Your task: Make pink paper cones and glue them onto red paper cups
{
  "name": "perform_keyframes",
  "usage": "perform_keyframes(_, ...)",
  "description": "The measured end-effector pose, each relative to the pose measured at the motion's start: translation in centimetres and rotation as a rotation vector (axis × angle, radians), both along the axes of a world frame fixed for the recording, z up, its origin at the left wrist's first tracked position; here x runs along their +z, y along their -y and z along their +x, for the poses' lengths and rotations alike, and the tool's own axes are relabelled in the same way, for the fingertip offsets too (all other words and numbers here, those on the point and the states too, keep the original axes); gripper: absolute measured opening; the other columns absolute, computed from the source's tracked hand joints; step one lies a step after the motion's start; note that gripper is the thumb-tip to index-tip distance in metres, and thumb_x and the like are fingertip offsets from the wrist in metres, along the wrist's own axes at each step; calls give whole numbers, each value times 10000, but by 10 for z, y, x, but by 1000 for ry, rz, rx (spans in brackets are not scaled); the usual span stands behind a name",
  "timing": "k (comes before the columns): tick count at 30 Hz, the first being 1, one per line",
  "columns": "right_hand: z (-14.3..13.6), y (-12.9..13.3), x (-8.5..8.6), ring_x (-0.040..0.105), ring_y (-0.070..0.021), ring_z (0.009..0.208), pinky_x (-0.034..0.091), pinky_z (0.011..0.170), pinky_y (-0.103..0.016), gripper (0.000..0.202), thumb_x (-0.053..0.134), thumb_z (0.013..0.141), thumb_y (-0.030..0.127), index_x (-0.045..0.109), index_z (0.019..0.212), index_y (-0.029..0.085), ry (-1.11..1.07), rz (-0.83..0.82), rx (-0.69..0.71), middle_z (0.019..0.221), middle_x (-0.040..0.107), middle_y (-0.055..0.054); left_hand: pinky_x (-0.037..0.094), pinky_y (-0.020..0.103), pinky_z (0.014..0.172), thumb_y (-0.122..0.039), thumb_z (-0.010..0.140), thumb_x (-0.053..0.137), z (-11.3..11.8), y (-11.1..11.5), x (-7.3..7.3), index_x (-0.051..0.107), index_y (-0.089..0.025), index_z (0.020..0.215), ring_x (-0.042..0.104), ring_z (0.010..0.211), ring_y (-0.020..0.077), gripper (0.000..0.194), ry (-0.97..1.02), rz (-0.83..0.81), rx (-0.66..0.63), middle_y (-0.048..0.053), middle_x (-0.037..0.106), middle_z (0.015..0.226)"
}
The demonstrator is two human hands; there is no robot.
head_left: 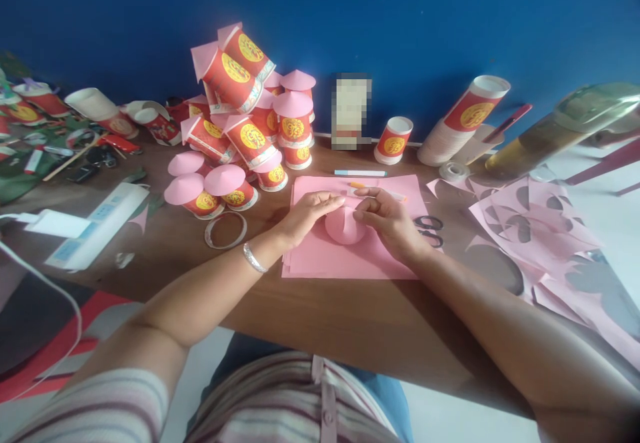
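A round piece of pink paper (345, 230) with a slit or overlapping edge is between my hands, above a stack of pink sheets (320, 266). My left hand (313, 213) pinches its far left edge with thumb and fingers. On the other side, my right hand (393, 223) grips the paper by its right edge, fingers bent. Just beyond the fingers lies an orange-and-white pen or cutter (360, 184), partly hidden. Dark-handled scissors (430, 230) rest beside my right hand, their blades out of sight.
Red paper cups with pink cone tops (253, 136) are piled at the back left. A single red cup (394, 140), a leaning cup stack (465, 120), a tape roll (454, 171) and a bottle (555, 123) stand right. Cut pink scraps (535, 223) and a power strip (100, 223) flank the workspace.
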State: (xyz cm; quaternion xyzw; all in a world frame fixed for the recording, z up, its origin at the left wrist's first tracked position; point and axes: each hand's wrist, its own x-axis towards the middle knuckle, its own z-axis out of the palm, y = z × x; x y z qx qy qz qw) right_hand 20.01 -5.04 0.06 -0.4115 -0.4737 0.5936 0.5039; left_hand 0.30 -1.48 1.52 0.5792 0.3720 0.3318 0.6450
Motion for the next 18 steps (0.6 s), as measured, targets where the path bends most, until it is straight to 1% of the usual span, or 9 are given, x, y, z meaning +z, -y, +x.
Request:
perform_keyframes(2,1,-1,0,552,-134,676,420,667,-293,444,853,723,351,625,1084,231,-36,0,-24,730,626,45,351,301,705,-513,852,696,-1,0,-1,646,-179,734,473,719,150,357,42,-29,-19,0,556,704)
perform_keyframes(4,2,-1,0,550,-130,674,426,671,-290,428,858,722,340,628,1066,234,-58,-2,-59,732,627,48,364,296,727,-468,821,731,-3,-1,-2,672,-176,773,490,740,148,301,54,-49,-26,2,584,732)
perform_keyframes(7,4,-3,-1,550,-127,674,437,675,-290,413,866,715,348,641,1043,235,-61,-5,-90,750,635,43,375,295,757,-398,765,779,-3,-1,-3,683,-177,778,498,743,139,241,50,-54,10,-5,602,743)
perform_keyframes(10,5,-3,-4,557,-128,692,441,686,-290,402,872,712,354,686,1044,224,-33,-18,-41,758,634,33,384,299,782,-388,747,786,-3,-2,0,684,-172,756,521,764,144,239,70,-35,42,0,630,760)
perform_keyframes(14,5,-3,-7,593,-146,754,455,719,-300,390,876,723,356,746,1068,227,-1,-59,58,801,668,10,395,303,800,-405,747,790,-3,-2,2,677,-160,732,545,777,150,270,102,-42,20,11,655,774)
perform_keyframes(16,5,-2,-7,624,-170,818,473,760,-315,354,880,721,369,768,1026,230,11,-71,92,843,701,-6,400,306,802,-410,747,794,-3,-2,3,683,-155,744,555,779,152,279,104,-50,7,18,665,783)
perform_keyframes(18,4,-1,-5,639,-187,850,482,786,-328,304,882,715,400,783,939,219,32,-77,106,859,723,-19,404,305,797,-411,745,798,-4,-3,3,686,-152,752,557,772,150,282,95,-53,-6,21,668,782)
